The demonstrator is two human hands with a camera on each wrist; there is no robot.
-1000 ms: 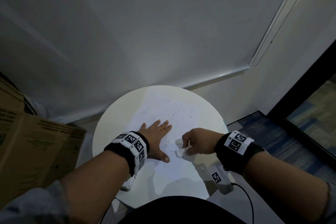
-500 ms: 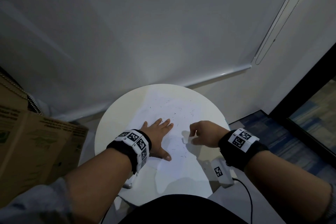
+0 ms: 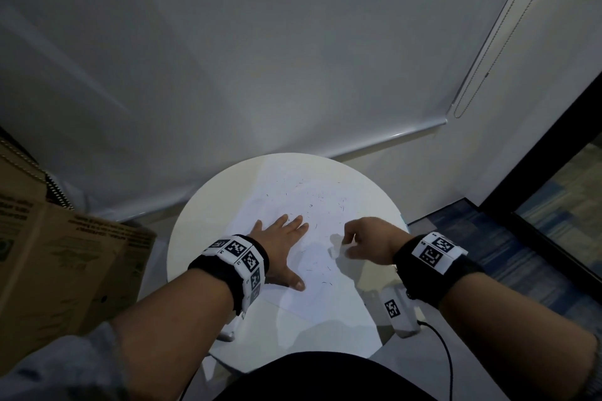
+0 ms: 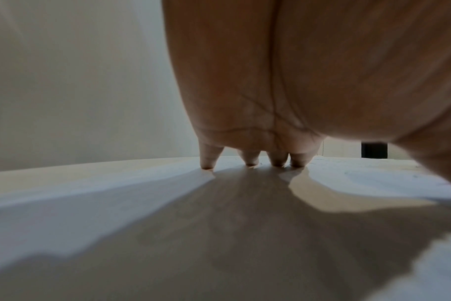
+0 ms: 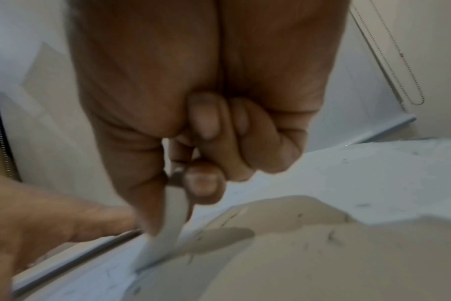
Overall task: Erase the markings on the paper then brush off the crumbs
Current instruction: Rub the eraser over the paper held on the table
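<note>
Head view: the left hand (image 3: 280, 244) lies flat on the paper (image 3: 312, 290) covering the round table (image 3: 189, 231). Right wrist view: the right hand (image 5: 201, 142) pinches the white eraser (image 5: 168, 228), long axis steeply tilted, lower end touching the paper.

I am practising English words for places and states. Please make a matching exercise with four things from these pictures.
Things:
1. left hand
2. eraser
3. crumbs
4. cardboard box

States:
a. scattered over the paper
b. standing left of the round table
c. pressed flat on the paper
d. pinched by the right hand

Pairs: 1-c, 2-d, 3-a, 4-b
</note>
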